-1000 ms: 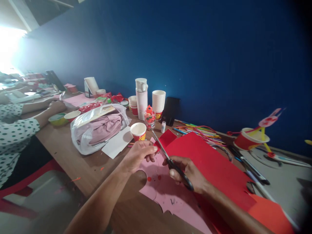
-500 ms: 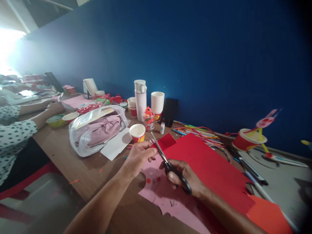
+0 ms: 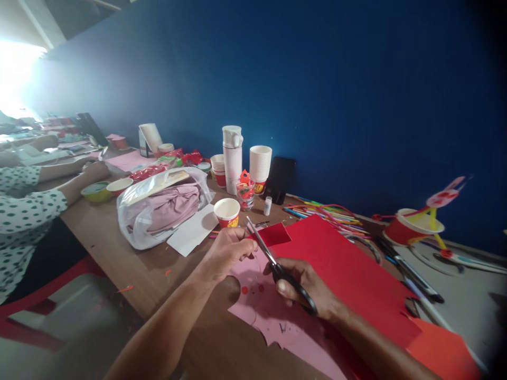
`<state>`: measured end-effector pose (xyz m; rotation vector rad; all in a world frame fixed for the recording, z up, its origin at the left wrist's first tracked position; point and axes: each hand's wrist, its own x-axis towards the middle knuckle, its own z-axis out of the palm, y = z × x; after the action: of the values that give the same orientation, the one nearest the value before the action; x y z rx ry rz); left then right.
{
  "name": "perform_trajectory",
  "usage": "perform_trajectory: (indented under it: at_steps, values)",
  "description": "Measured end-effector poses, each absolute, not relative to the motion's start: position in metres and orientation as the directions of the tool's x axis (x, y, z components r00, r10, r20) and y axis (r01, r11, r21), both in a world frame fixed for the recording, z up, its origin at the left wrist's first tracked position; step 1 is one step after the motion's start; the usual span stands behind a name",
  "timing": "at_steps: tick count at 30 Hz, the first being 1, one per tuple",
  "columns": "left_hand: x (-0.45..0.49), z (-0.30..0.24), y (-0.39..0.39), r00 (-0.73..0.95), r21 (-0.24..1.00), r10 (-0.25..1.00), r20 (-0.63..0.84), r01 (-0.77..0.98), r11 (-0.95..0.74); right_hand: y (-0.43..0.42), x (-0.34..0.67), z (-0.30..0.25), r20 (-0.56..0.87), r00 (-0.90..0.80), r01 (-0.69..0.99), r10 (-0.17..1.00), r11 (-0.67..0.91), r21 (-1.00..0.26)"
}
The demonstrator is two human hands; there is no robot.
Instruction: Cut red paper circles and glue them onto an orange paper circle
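Red paper, a small piece beside the large red sheet, is pinched by the left hand while the right hand grips scissors angled across it, so cutting seems underway, calling for a steady hold.

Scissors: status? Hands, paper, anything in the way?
Right hand gripping scissors, blades at small red paper. Left hand pinching that paper. Pink paper below hands; paper cup close beyond left hand, possibly in the way.
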<state>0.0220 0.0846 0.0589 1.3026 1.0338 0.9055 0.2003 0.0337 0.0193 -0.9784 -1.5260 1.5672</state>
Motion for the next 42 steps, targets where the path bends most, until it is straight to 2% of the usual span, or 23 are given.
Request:
perform_trajectory:
  at_steps: [14,21,26,30,42]
  values:
    - [0.019,0.052,0.091,0.388,0.991,0.916,-0.105,-0.035,0.128,0.035,0.202,0.018,-0.029,-0.434,0.028,0.9,-0.019,-0.999]
    - [0.026,0.053,0.085,0.365,0.991,0.93,-0.046,-0.101,0.089,0.036,0.199,0.02,-0.035,-0.354,-0.004,0.935,-0.039,-0.999]
    - [0.032,0.053,0.081,0.279,0.996,0.96,-0.012,-0.083,0.037,0.037,0.197,0.014,0.029,-0.364,-0.046,0.931,0.013,-0.999]
    - [0.032,0.055,0.08,0.215,1.0,0.976,0.015,-0.023,-0.01,0.035,0.194,0.016,0.011,-0.387,-0.074,0.922,-0.019,-0.997]
    - [0.028,0.059,0.082,0.238,0.999,0.971,-0.005,0.044,-0.006,0.033,0.194,0.017,0.003,-0.386,-0.053,0.922,-0.019,-0.998]
